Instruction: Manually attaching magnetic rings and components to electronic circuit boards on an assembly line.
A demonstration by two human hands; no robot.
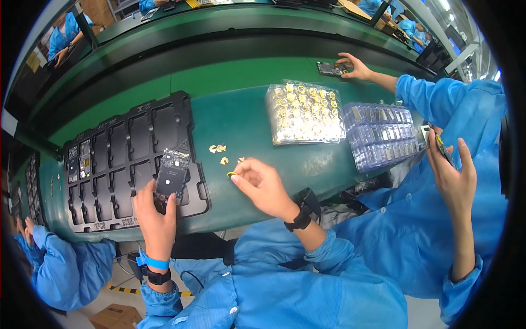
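My left hand [155,215] is closed around the lower end of an opened phone body [174,174]. Its bare circuit board and black battery face up, and it is held over the right part of a black compartment tray [166,122]. Between the thumb and fingers of my right hand [264,185] is a small round part with a yellow rim [232,174], just right of the tray. Several small pale curved pieces [217,148] lie on the green mat [241,112] beyond that hand. Two phone bodies [84,159] sit in the tray's far-left compartments.
A stacked clear tray [307,141] of yellow-rimmed round parts stands beyond my right hand. Beside it is a bluish clear tray stack [378,163] with small rectangular pieces. At right, a co-worker's hand [359,68] touches a phone body [330,68]; their other hand [456,183] holds a device.
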